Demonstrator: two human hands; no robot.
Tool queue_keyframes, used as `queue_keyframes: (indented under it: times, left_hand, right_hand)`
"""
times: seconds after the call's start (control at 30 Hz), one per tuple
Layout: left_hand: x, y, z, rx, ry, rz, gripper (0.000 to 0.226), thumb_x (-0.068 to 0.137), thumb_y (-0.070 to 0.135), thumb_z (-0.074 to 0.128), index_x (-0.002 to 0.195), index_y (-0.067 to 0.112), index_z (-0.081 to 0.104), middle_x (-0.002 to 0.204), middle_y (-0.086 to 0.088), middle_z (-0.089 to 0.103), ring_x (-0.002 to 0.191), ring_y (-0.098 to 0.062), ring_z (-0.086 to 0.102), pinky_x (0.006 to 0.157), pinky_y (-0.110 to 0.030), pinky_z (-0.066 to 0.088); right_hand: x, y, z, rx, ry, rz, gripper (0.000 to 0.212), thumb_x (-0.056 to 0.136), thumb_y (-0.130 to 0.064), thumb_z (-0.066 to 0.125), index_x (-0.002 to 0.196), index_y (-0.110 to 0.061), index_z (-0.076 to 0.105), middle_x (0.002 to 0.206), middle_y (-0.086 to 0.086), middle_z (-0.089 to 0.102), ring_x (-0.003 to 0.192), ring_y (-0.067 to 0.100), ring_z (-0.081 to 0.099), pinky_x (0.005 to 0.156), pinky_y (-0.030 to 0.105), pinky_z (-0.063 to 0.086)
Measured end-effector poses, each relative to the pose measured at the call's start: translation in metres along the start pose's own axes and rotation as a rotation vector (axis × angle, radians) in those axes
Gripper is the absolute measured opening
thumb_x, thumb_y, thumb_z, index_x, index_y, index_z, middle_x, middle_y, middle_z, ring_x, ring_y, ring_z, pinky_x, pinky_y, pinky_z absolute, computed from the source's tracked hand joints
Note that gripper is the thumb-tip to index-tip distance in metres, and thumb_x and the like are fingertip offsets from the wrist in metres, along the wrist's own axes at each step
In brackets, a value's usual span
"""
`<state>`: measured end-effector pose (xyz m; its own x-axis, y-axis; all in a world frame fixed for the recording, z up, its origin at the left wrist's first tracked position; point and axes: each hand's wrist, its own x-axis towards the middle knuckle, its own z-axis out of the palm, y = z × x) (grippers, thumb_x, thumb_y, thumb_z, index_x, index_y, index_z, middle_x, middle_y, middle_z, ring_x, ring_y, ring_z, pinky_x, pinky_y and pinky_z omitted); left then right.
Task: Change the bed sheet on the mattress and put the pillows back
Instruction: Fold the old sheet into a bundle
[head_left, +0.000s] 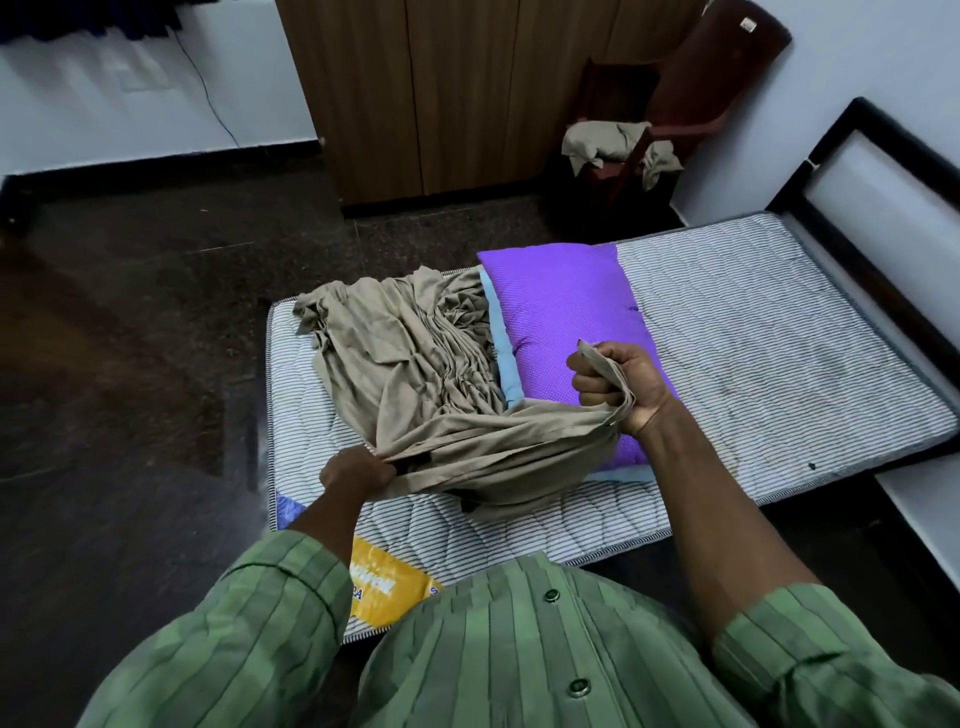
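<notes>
1. You stand on a dark floor (130, 338) facing a wooden wardrobe (431, 88) and a bare striped mattress (753, 332).
2. Its yellow label (382, 587) shows only partial letters, unreadable.
3. A purple pillow (561, 312) lies on a blue pillow (501, 358).
4. Your left hand (358, 474) pinches the tan sheet (410, 353); your right hand (618, 387) fists a bunch of it over the purple pillow.

wooden wardrobe (431, 93); brown chair (691, 98), dark floor (130, 338)
</notes>
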<state>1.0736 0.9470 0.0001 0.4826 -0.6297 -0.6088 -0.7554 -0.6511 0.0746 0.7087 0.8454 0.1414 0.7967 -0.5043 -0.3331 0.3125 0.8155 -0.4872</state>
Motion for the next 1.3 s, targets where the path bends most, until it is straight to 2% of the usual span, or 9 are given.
queue_keyframes:
  times: [0.33,0.43,0.53,0.7,0.87,1.03,1.13,1.2,1.3]
  left_hand:
    - [-0.019,0.021,0.007,-0.148,0.345,0.242,0.033,0.089,0.047,0.064,0.096,0.015,0.067,0.097,-0.016,0.071,0.095,-0.039,0.069,0.074,-0.041,0.054]
    - [-0.019,0.033,0.013,-0.29,0.29,0.458,0.027,0.082,0.041,0.074,0.079,0.019,0.058,0.075,-0.006,0.067,0.08,-0.034,0.068,0.061,-0.031,0.04]
    - [-0.028,0.046,0.016,-0.265,0.198,0.61,0.041,0.074,0.045,0.085,0.085,0.021,0.053,0.072,0.006,0.056,0.07,-0.022,0.055,0.061,-0.029,0.031]
    - [-0.037,0.063,0.022,-0.104,0.33,0.433,0.045,0.078,0.061,0.068,0.099,0.022,0.059,0.094,-0.008,0.072,0.093,-0.032,0.069,0.072,-0.036,0.052]
    - [-0.038,0.074,0.008,0.121,0.304,0.297,0.049,0.09,0.052,0.053,0.12,0.016,0.065,0.116,-0.008,0.071,0.11,-0.031,0.068,0.089,-0.036,0.049]
    - [-0.021,0.052,-0.015,0.107,0.284,0.155,0.041,0.091,0.035,0.052,0.122,0.012,0.068,0.121,-0.01,0.07,0.113,-0.031,0.068,0.093,-0.036,0.047]
    - [-0.015,0.037,-0.041,0.094,0.326,0.116,0.039,0.091,0.035,0.055,0.118,0.011,0.068,0.118,-0.01,0.072,0.11,-0.031,0.069,0.095,-0.036,0.042]
    - [-0.011,0.022,-0.064,0.081,0.361,0.086,0.039,0.089,0.036,0.057,0.119,0.013,0.067,0.119,-0.008,0.071,0.11,-0.029,0.068,0.1,-0.038,0.039]
    - [-0.008,0.002,-0.098,0.042,0.382,0.038,0.039,0.085,0.038,0.06,0.116,0.015,0.068,0.12,-0.008,0.07,0.111,-0.029,0.067,0.101,-0.039,0.038]
  right_hand:
    - [0.018,0.0,0.0,0.067,0.109,-0.118,0.031,0.092,-0.024,0.035,0.062,-0.019,0.042,0.056,-0.006,0.019,0.044,0.009,0.017,0.036,0.02,0.023]
    - [0.023,0.002,0.003,0.067,0.112,-0.109,0.031,0.092,-0.025,0.035,0.062,-0.019,0.042,0.056,-0.006,0.019,0.044,0.009,0.017,0.035,0.02,0.026]
    - [0.025,0.003,0.009,0.059,0.136,-0.118,0.031,0.09,-0.025,0.036,0.06,-0.019,0.042,0.055,-0.006,0.018,0.044,0.009,0.016,0.034,0.02,0.028]
    - [0.022,0.006,0.02,0.041,0.145,-0.106,0.034,0.092,-0.025,0.033,0.06,-0.019,0.043,0.055,-0.006,0.018,0.043,0.008,0.015,0.034,0.02,0.026]
    - [0.02,0.005,0.021,0.061,0.101,-0.079,0.047,0.101,-0.027,0.016,0.063,-0.018,0.042,0.054,-0.006,0.021,0.041,0.009,0.017,0.034,0.02,0.024]
    - [0.008,-0.003,0.025,0.014,0.086,-0.169,0.032,0.092,-0.028,0.034,0.064,-0.018,0.046,0.056,-0.005,0.021,0.044,0.01,0.018,0.04,0.023,0.021]
    - [0.008,-0.011,0.019,0.057,0.296,-0.369,0.023,0.091,-0.024,0.049,0.073,-0.016,0.06,0.058,-0.004,0.044,0.05,0.012,0.043,0.05,0.024,0.04]
    - [0.011,-0.02,0.002,0.042,0.55,-0.512,0.016,0.097,-0.02,0.054,0.087,-0.014,0.065,0.077,0.003,0.066,0.073,0.019,0.065,0.075,0.032,0.056]
    - [0.018,-0.035,-0.024,-0.402,0.971,-0.552,0.014,0.101,-0.018,0.056,0.093,-0.019,0.067,0.093,0.0,0.068,0.094,0.019,0.061,0.08,0.033,0.05]
